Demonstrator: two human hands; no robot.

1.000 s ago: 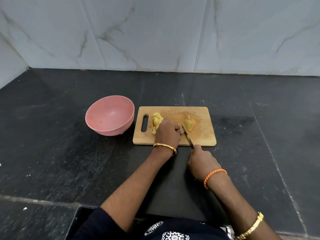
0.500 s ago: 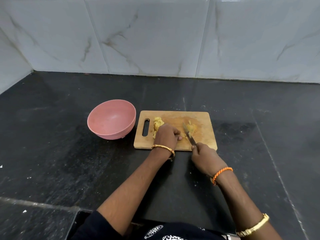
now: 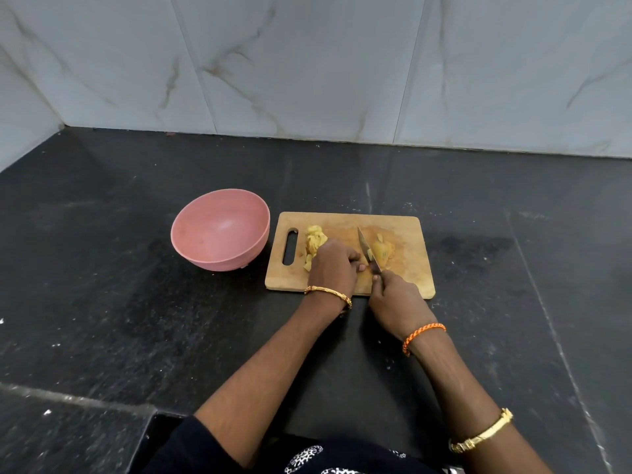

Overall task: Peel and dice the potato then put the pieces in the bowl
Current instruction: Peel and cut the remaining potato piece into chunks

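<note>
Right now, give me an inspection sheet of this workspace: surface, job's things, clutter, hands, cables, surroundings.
Surface: black stone counter, pale specks scattered on it.
Job's things: wooden cutting board; cut potato pieces at its handle end; larger potato chunk right of the knife; pink bowl left of the board, no pieces seen inside.
Clutter: nothing seen.
Hands: left hand rests curled on the board, what it holds is hidden; right hand grips the knife handle.
Cables: nothing seen.
Surroundings: marble-look wall tiles behind.

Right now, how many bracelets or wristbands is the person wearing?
3: a gold bangle on the left wrist, an orange band on the right wrist, and a gold bracelet higher up the right forearm.
</note>
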